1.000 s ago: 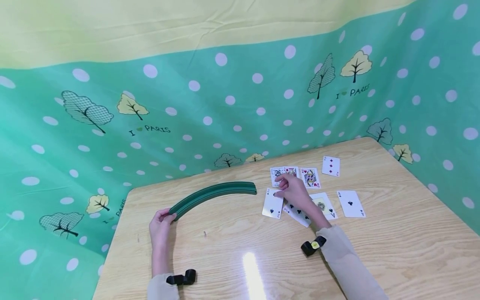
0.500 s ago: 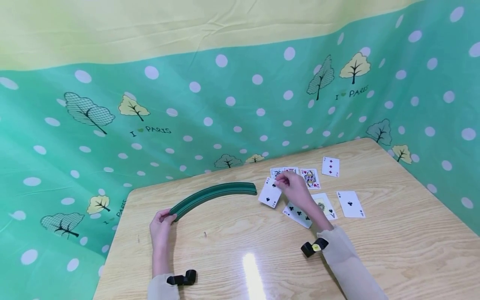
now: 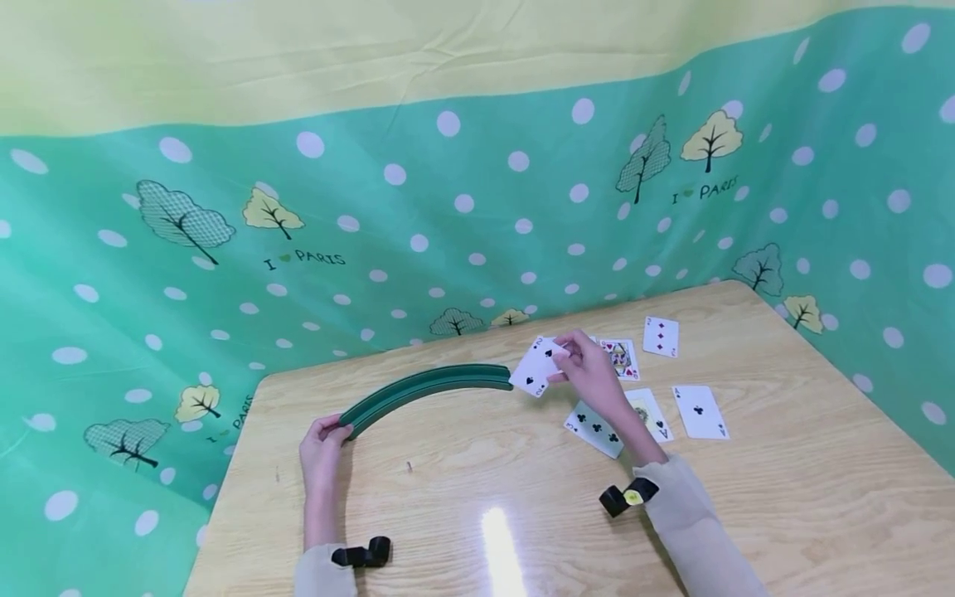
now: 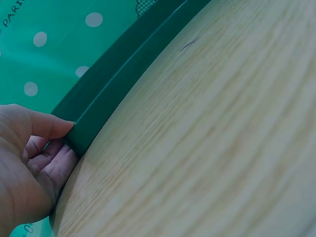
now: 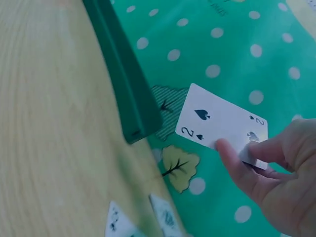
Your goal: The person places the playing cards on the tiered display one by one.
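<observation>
A curved green card holder with a groove along its length lies across the back left of the table. My left hand pinches its left end between thumb and fingers, as the left wrist view also shows. My right hand holds up a playing card, the two of spades, by one edge. In the head view that card hangs beside the holder's right end, its face toward the camera. The right wrist view shows the thumb and fingers on the card's edge and the holder's end to its left.
Under and beyond the right hand lie a three of clubs, an ace of spades and a queen. Farther right are an ace of clubs and a three of diamonds. A green dotted curtain hangs behind the table.
The right hand has lifted the two of spades off the table and carried it up and left toward the holder's right end. My left hand stays on the holder.
</observation>
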Demonstrator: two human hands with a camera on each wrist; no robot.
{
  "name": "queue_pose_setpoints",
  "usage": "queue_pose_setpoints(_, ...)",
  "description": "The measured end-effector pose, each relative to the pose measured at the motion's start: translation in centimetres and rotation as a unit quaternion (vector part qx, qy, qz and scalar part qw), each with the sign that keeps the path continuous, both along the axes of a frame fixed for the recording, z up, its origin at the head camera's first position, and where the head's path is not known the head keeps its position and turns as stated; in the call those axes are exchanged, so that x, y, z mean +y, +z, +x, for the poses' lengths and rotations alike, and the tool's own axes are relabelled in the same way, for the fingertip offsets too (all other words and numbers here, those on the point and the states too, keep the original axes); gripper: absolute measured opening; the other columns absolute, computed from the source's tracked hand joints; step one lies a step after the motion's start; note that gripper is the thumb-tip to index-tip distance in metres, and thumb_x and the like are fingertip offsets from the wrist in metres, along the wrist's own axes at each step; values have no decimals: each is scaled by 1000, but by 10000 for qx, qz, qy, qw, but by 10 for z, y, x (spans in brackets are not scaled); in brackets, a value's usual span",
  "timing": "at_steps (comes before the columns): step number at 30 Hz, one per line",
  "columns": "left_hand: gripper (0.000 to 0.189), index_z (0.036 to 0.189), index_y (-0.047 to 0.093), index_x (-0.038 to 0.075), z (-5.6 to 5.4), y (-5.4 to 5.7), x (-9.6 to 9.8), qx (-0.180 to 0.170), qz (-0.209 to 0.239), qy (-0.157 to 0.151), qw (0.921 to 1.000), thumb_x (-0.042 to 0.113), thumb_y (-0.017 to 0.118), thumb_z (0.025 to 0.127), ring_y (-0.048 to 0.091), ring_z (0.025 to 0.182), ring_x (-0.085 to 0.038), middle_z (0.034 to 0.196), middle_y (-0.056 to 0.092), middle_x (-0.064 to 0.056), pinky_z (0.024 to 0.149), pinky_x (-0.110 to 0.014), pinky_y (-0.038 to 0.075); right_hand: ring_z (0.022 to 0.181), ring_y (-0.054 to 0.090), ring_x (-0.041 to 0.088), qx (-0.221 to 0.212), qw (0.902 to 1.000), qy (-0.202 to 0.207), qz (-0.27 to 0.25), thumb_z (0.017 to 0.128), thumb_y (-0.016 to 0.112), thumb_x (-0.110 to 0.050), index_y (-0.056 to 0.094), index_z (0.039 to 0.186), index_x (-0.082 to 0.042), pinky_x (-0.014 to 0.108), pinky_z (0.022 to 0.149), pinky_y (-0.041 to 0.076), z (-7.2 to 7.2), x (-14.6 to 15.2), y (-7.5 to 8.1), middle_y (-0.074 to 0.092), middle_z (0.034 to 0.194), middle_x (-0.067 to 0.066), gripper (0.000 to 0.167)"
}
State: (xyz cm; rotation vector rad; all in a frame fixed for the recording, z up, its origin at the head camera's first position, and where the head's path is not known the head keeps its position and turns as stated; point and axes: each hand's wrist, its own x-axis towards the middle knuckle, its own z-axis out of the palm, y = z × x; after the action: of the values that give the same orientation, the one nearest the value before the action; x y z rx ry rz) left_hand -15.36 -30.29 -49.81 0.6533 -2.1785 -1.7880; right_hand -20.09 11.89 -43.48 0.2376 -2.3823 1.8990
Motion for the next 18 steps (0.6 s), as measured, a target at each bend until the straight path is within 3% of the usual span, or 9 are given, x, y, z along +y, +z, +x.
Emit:
queue_pose_setpoints(4,32,126,58,-11,-1,2,0,63,5,22,10000,0,65,97,58,86,1,101,67,1,78,-13,49,79,69,26,383,9990,-232,88,97,67,4,63,126,6,40,76,61,-1,-2,6,63,94,18,29)
queue_pose_setpoints(9,30,124,59,-11,0,2,1,32,6,-3,10000,-1,64,97,59,85,1,100,68,1,77,-14,49,81,65,20,530,9968,-554,223,95,67,6,71,123,1,32,74,59,-3,-5,8,66,94,15,28)
queue_pose_setpoints(13,29,123,60,-11,0,1,1,54,15,42,10000,-1,65,96,59,84,1,95,67,4,77,-14,49,84,66,22,461,9967,-651,167,95,69,4,71,123,2,21,72,56,-3,-9,11,69,97,17,27)
queue_pose_setpoints(18,29,123,60,-11,0,-1,1,74,41,43,10000,-1,65,96,59,85,1,95,67,5,77,-13,49,95,69,25,234,9970,-734,-80,93,74,-1,70,119,4,19,81,56,-3,-16,18,71,104,18,27)
